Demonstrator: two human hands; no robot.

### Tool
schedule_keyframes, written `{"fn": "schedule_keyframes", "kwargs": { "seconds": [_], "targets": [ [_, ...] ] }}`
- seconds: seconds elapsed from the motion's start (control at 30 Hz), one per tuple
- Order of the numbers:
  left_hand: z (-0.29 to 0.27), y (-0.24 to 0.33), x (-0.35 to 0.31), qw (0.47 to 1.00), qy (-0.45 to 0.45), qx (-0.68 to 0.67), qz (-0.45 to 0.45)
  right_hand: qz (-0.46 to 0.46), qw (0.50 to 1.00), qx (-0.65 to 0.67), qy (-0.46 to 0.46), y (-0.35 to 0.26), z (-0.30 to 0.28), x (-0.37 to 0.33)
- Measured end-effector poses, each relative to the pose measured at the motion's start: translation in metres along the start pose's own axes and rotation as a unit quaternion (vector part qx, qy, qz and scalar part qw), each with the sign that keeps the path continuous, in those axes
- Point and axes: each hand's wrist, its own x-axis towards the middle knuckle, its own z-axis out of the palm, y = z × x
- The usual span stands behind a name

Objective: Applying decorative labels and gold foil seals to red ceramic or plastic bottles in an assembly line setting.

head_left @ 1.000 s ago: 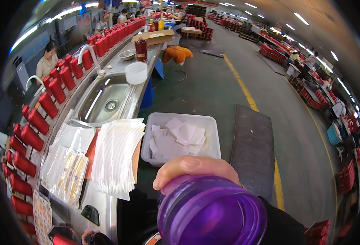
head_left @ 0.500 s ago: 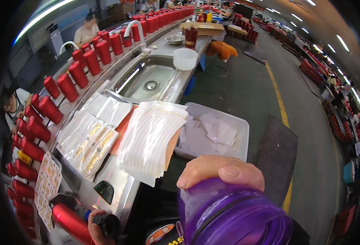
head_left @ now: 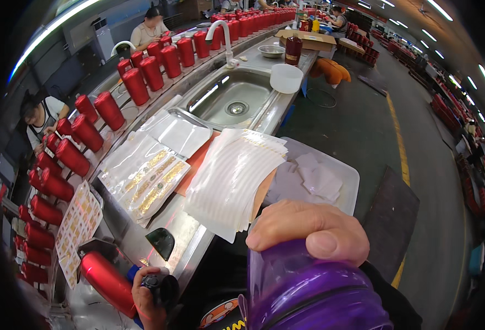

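Note:
My right hand [head_left: 311,231] grips a translucent purple plastic bottle [head_left: 314,291] close to the camera, thumb and fingers over its upper side. Ridged rings circle the bottle; its lower part runs out of view. At the lower left, my left hand [head_left: 148,300] curls around a black round knob-like piece [head_left: 162,287]; its exact kind I cannot make out. Just left of that hand, a shiny red bottle [head_left: 107,283] lies tilted, with a bit of blue beside it. A dark green glossy piece [head_left: 160,242] rests on the metal counter above the left hand.
White striped sheets [head_left: 231,181] and gold-printed sheets [head_left: 146,184] lie on the counter, a sticker sheet [head_left: 79,234] farther left. Paper scraps fill a white tub [head_left: 353,190]. Beyond are a sink [head_left: 228,102] and rows of red bottles [head_left: 135,85]. Co-workers sit across.
The whole view has shifted, so the counter now appears farther right. The purple bottle has turned, and its open mouth no longer shows. Both hands keep their hold.

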Motion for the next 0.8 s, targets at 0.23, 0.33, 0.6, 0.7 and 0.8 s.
{"fn": "schedule_keyframes", "kwargs": {
  "seconds": [0.23, 0.33, 0.6, 0.7, 0.8],
  "targets": [
    [0.003, 0.004, -0.001, 0.998, -0.010, -0.055, -0.030, -0.003, 0.998, 0.004, -0.070, 0.006, 0.005, 0.015],
    [0.002, 0.002, 0.001, 0.998, -0.019, -0.055, -0.016, -0.004, 0.995, 0.003, -0.101, 0.009, 0.008, 0.028],
    [-0.009, -0.013, -0.001, 0.997, -0.036, -0.070, 0.003, -0.110, 0.987, 0.021, -0.114, 0.019, 0.027, 0.044],
    [-0.006, -0.008, 0.000, 0.995, -0.042, -0.089, -0.009, -0.122, 0.984, 0.020, -0.127, 0.018, 0.031, 0.047],
    [-0.004, -0.009, 0.000, 0.994, -0.034, -0.106, -0.009, -0.117, 0.986, 0.009, -0.114, 0.015, 0.036, 0.049]
  ]
}}
